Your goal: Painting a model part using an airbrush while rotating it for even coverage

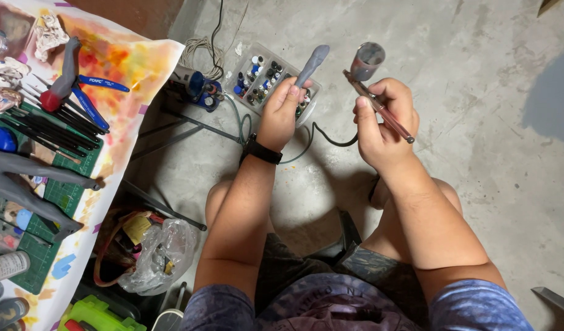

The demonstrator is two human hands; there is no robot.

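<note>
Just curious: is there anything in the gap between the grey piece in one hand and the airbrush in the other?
Nothing held. In the head view, only bare concrete floor shows between the grey piece in the left hand and the airbrush in the right hand.

The person wears a short-sleeved shirt (331,306) in mottled blue and purple, with faint lettering across the chest. Below the shirt's hem come dark patterned shorts (374,263) with pale markings, and both knees are bare. A black wristwatch (261,150) with a wide band circles the left wrist. Both forearms and hands are uncovered.
</note>
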